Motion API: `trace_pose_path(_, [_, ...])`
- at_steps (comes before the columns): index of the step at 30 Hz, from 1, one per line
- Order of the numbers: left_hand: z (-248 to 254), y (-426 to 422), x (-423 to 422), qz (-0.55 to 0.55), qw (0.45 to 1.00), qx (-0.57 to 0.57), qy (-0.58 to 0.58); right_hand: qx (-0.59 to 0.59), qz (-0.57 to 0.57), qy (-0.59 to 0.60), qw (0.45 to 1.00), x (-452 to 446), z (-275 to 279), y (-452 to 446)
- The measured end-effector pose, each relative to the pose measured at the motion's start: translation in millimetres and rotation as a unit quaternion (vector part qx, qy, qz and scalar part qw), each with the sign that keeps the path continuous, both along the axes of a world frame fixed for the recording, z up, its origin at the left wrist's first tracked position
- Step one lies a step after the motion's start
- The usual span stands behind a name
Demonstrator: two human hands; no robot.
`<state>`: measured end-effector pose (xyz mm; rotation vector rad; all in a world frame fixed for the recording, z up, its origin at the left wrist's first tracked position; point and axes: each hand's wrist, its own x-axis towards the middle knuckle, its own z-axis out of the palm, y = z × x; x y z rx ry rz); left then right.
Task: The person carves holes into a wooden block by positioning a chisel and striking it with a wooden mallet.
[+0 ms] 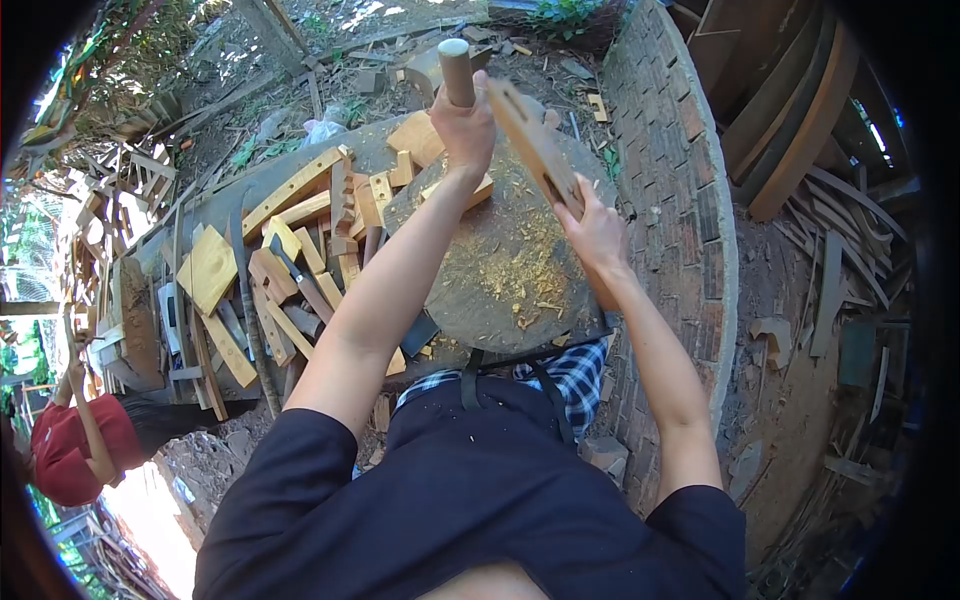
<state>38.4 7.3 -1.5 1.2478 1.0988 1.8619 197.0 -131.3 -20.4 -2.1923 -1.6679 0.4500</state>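
My left hand (466, 128) is closed around a thick round wooden bar (457, 78) with a pale flat end, held upright above the far side of a round wooden work block (455, 285). My right hand (598, 232) grips the near end of a slotted wooden piece (530, 133). That piece slants up and away to the left, its far end slightly blurred close to my left hand. I cannot tell whether the two touch. Yellow wood shavings (525, 280) lie scattered over the block below my hands. A cut wooden block (470, 192) rests behind my left wrist.
Left of the block, many cut wood pieces (290, 205) and a dark-bladed tool (285, 255) are piled. A low brick wall (665, 190) runs along the right, with curved boards (800, 130) beyond. Another person in a red shirt (85, 445) is at far left.
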Motion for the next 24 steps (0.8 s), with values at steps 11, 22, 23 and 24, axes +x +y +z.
trace_pose_path(11, [3.8,-6.2,20.0,0.094,0.994,-0.003,-0.060,0.130,0.017,0.004,0.991,-147.3,-64.3,19.0])
trace_pose_path(22, [-10.6,23.0,-14.0,0.142,0.980,-0.018,-0.141,0.147,-0.039,0.020,0.988,-152.4,-72.6,36.1])
trace_pose_path(23, [-15.0,26.2,-21.4,0.125,0.976,-0.021,-0.179,0.143,-0.040,0.023,0.989,-154.4,-72.8,36.7])
trace_pose_path(24, [-15.5,26.2,-27.1,0.111,0.970,-0.024,-0.215,0.138,-0.038,0.029,0.989,-157.6,-72.4,36.5])
